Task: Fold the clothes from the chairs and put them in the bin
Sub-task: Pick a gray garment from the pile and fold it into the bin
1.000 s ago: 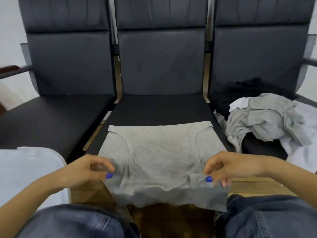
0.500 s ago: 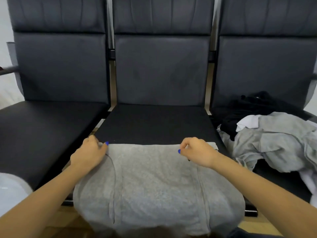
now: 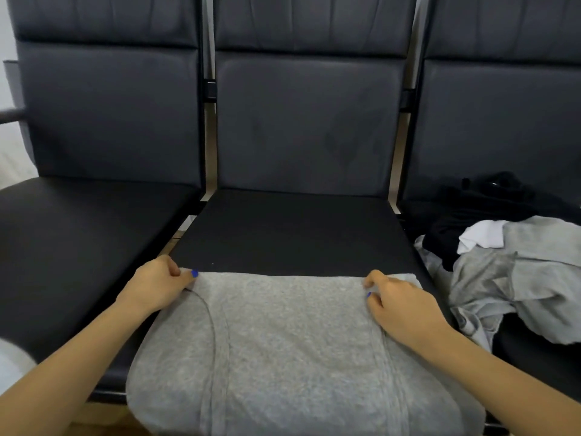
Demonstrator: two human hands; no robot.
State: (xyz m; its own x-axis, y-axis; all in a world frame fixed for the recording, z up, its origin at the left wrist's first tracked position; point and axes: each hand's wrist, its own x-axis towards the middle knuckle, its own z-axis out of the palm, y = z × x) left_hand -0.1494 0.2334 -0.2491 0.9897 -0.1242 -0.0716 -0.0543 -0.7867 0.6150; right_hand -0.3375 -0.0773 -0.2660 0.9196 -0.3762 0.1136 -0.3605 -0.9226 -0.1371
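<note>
A grey garment (image 3: pixel 295 350) lies folded over on the front of the middle chair seat (image 3: pixel 292 234) and hangs past its front edge. My left hand (image 3: pixel 157 286) pinches the garment's far left corner. My right hand (image 3: pixel 401 306) holds the far right part of the folded edge with curled fingers. A pile of unfolded grey, white and black clothes (image 3: pixel 515 275) sits on the right chair. Only a pale sliver of the bin (image 3: pixel 12 363) shows at the lower left edge.
Three black padded chairs stand in a row; the left seat (image 3: pixel 78 247) carries nothing. Gaps with wooden floor show between the seats. A dark armrest (image 3: pixel 11 114) sticks out at the far left.
My hands carried the garment's near edge up and away, laying it over onto the far edge. Since half a second ago they have moved slightly further apart along that edge.
</note>
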